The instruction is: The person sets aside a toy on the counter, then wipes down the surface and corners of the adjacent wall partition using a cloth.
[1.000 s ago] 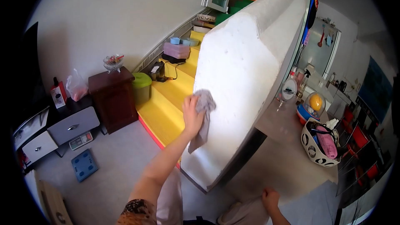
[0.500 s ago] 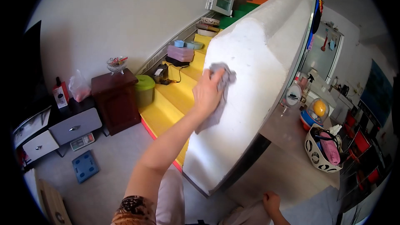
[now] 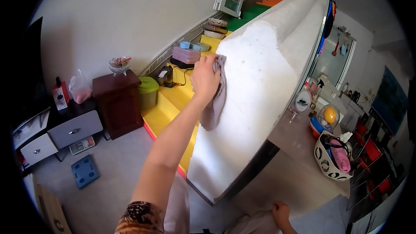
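Observation:
My left hand (image 3: 205,77) is closed on a grey cloth (image 3: 213,110) at the left edge of a white wall end (image 3: 249,99) beside the stairs. The cloth's upper part bunches at my fingers, and its lower part hangs down along the wall's edge. A few small dark marks dot the white surface. Low in the view, my right hand (image 3: 281,212) is held near my leg with its fingers curled in, and nothing shows in it.
Yellow stairs (image 3: 169,99) rise behind my left hand, holding a green-lidded bin (image 3: 148,91) and pink plastic boxes (image 3: 186,55). To the right, a counter (image 3: 292,136) carries a white basket (image 3: 331,158) and a round mirror (image 3: 303,100). A blue scale (image 3: 85,171) lies on the floor.
My left hand has moved left and slightly up with the cloth, from the wall's face to its left edge. My right hand stays low near my leg.

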Demonstrator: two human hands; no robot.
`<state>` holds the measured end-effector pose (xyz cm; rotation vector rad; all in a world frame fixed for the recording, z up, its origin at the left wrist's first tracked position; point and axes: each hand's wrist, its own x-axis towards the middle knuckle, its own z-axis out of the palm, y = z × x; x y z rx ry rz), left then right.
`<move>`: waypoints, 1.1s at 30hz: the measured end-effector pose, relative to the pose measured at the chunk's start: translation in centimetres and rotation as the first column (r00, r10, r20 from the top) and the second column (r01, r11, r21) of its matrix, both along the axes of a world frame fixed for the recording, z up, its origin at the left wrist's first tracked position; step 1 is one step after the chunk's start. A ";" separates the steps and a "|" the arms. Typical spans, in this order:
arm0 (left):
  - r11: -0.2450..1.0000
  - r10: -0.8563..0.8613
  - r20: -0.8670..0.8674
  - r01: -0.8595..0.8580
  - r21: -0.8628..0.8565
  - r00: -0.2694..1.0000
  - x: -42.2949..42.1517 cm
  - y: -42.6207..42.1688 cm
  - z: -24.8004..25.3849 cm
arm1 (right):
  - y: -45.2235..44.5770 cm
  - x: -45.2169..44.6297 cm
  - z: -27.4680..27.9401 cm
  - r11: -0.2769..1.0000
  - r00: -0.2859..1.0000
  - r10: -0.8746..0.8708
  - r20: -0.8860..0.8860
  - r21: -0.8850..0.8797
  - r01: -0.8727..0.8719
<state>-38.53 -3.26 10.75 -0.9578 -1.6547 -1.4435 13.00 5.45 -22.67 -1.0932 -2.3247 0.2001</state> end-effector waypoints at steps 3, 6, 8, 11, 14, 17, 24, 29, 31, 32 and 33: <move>0.988 -0.056 -0.119 0.038 -0.148 0.991 2.7 -0.9 -2.5 | 0.2 -0.3 0.0 1.000 1.000 -0.013 0.015 -0.016 0.013; 0.998 -0.032 -0.142 0.023 -0.063 0.989 1.3 -0.5 -2.3 | 0.8 -0.4 -0.4 1.000 0.998 -0.013 0.064 -0.004 0.014; 1.000 0.023 -0.053 -0.024 -0.001 0.998 -0.5 0.2 -0.9 | 0.7 -0.3 -0.9 1.000 0.997 -0.007 0.079 -0.008 0.008; 0.997 0.031 0.012 -0.031 0.066 0.999 -1.5 0.7 0.1 | 0.4 -0.8 -0.4 0.999 0.998 -0.004 0.068 -0.032 0.006; 0.998 -0.049 -0.144 0.043 -0.047 0.988 -0.1 -0.3 -1.3 | 0.6 -1.3 0.1 0.998 0.997 -0.018 0.079 -0.066 0.023; 0.999 -0.036 -0.076 0.034 -0.027 0.996 -1.2 -0.4 -0.4 | 1.4 -1.0 -0.3 0.995 0.994 -0.015 0.109 -0.095 0.026; 0.996 -0.059 -0.152 0.049 -0.068 0.987 0.2 -0.3 -0.6 | 1.1 -1.2 0.1 0.991 0.996 -0.014 0.089 -0.129 0.026; 1.000 0.026 -0.031 -0.026 -0.007 0.999 -0.7 -0.6 0.4 | 1.0 -0.3 -0.8 0.998 0.992 0.019 0.123 -0.067 -0.011; 1.000 0.007 -0.042 -0.008 -0.018 0.999 0.0 -0.6 0.3 | 0.7 -0.6 -0.1 0.997 0.994 0.007 0.110 -0.072 0.000; 1.000 -0.002 -0.049 0.001 -0.021 0.999 0.4 -0.6 0.3 | 0.7 -0.4 -0.2 0.998 0.995 0.007 0.099 -0.070 0.000; 1.000 -0.007 -0.066 0.006 -0.026 0.998 0.3 -0.5 0.2 | 0.9 -0.3 -0.4 0.998 0.996 0.008 0.086 -0.065 -0.003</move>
